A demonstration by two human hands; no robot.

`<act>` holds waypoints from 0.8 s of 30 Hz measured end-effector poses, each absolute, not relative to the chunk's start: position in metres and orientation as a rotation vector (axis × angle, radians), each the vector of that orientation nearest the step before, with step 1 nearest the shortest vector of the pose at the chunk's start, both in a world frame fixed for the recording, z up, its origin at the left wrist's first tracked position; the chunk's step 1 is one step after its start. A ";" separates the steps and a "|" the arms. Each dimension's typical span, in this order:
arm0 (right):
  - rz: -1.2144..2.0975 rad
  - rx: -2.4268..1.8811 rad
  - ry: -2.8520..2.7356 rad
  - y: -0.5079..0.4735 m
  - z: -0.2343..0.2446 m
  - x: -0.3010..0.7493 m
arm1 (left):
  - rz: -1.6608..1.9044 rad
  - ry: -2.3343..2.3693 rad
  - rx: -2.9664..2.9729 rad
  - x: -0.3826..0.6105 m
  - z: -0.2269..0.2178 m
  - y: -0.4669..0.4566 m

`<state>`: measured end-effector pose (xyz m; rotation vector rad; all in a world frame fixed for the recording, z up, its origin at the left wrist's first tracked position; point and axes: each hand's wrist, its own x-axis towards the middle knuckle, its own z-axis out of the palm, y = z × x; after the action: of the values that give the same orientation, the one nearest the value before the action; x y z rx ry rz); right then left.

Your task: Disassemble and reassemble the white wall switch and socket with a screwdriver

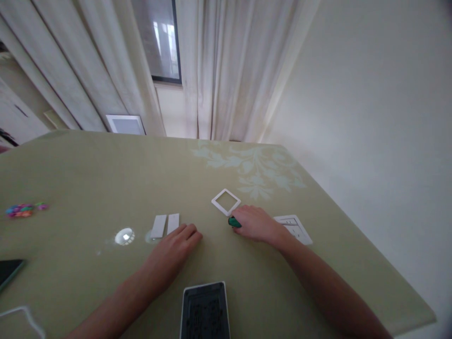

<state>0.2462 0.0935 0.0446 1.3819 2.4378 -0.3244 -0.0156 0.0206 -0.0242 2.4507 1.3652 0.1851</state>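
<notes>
1. Green object [234,222] is showing below frame centre, right hand [254,223] clasping it in its grip!
2. Left hand [178,244] is resting by white strips [158,226], left of centre; can't tell its grip.

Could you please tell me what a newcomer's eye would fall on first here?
Probably the right hand, near the picture's middle, gripping a green object beside the white frame. Next might come the left hand, by two white strips, and the colourful pile at far left.

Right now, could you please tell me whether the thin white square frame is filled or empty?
Empty: inside the white square frame, only the pale green tabletop shows.
</notes>
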 end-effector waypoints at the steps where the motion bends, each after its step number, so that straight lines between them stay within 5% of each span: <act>1: -0.329 1.364 2.442 0.093 0.043 0.244 | 0.236 1.369 2.430 -0.017 -0.023 0.017; 5: -0.336 1.307 2.459 0.091 0.043 0.239 | 0.476 1.090 2.238 -0.015 0.002 -0.005; 10: -0.384 1.237 2.544 0.085 0.058 0.244 | 0.187 0.683 2.130 0.002 0.032 -0.028; 24: -0.780 1.036 2.866 0.074 0.081 0.245 | 0.577 1.148 2.141 -0.033 -0.016 -0.002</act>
<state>0.2452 0.0739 0.0813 1.0362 2.8656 -0.7804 -0.0326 -0.0015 -0.0156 2.1405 1.1476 0.5766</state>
